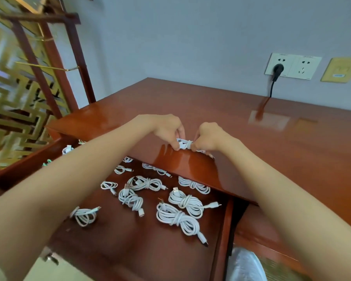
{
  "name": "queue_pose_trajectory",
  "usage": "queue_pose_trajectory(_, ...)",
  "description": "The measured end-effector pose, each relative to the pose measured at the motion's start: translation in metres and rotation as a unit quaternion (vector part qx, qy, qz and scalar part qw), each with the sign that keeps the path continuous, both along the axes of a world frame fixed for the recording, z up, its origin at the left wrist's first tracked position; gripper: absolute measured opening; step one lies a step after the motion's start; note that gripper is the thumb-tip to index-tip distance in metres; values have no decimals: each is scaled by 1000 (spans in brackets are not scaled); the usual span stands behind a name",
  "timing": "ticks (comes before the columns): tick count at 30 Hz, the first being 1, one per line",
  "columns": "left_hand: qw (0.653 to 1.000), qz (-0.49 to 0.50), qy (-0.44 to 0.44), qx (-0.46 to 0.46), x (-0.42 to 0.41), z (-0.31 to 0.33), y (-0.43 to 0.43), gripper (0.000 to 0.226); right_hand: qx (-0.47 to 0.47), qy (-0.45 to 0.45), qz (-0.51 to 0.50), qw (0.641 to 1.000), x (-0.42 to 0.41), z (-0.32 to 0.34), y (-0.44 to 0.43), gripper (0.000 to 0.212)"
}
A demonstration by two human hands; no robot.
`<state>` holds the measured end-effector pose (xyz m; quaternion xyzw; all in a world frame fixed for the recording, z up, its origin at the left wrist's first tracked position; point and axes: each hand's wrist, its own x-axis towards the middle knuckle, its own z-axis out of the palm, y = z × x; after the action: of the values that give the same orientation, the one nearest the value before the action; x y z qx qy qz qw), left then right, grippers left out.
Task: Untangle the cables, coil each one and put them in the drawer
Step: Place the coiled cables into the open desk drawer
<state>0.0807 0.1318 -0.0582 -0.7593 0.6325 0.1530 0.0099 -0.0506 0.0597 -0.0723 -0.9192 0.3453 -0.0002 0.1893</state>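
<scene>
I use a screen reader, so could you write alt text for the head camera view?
A person's left hand and right hand pinch a small white cable bundle at the front edge of a glossy red-brown desk. Below them an open drawer holds many coiled cables. A black plug sits in a white wall socket behind.
</scene>
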Motion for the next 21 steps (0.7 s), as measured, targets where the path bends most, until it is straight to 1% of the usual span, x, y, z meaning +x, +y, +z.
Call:
queue_pose_trajectory(7,999,22,29,28,-3,0,73,31,-1,10,66,998,-3,-1,66,25)
queue_pose_trajectory(11,998,24,51,28,-11,-2,104,30,-5,46,86,995,-10,-1,102,16)
queue_pose_trajectory(14,997,10,54,62,-19,-15,126,30,26,89,111,990,-16,-13,131,22)
queue_pose_trajectory(18,989,-7,67,134,-21,-40,149,33,112,124,141,976,-17,-34,158,23)
queue_pose_trajectory(21,986,-3,63,157,-19,-54,157,35,130,148,154,968,-12,-45,168,25)
